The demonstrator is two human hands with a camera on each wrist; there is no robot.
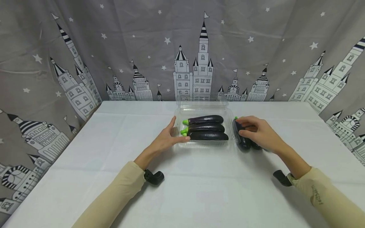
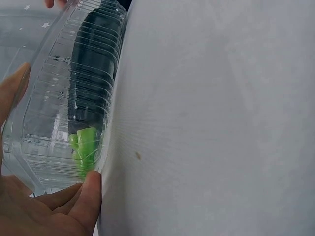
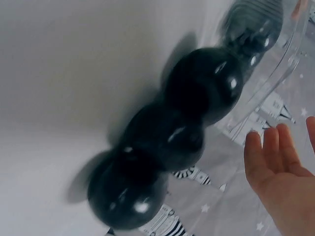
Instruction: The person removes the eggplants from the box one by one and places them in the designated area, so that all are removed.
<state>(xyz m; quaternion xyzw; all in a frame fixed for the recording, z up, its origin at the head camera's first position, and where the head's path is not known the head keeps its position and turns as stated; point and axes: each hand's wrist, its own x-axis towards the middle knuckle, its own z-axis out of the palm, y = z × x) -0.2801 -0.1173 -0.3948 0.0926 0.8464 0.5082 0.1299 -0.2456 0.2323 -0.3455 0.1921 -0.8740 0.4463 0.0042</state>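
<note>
A clear plastic container [image 1: 205,142] stands on the table with three dark purple eggplants [image 1: 206,128] lying side by side in it, green stems to the left. My left hand [image 1: 163,139] rests against its front left corner, thumb along the front wall and forefinger up the left side, both fairly straight. In the left wrist view, fingers touch the ribbed wall. Right of the container lie more eggplants [image 1: 244,144]; three rounded ends [image 3: 204,86] show in the right wrist view. Over them hovers my right hand [image 1: 260,133], fingers loosely bent and holding nothing.
Behind the eggplants the container's clear hinged lid [image 1: 202,98] stands raised at the back. A white cloth [image 1: 199,190] covers the table. Grey curtain [image 1: 137,38] with castles and stars hangs behind and at both sides.
</note>
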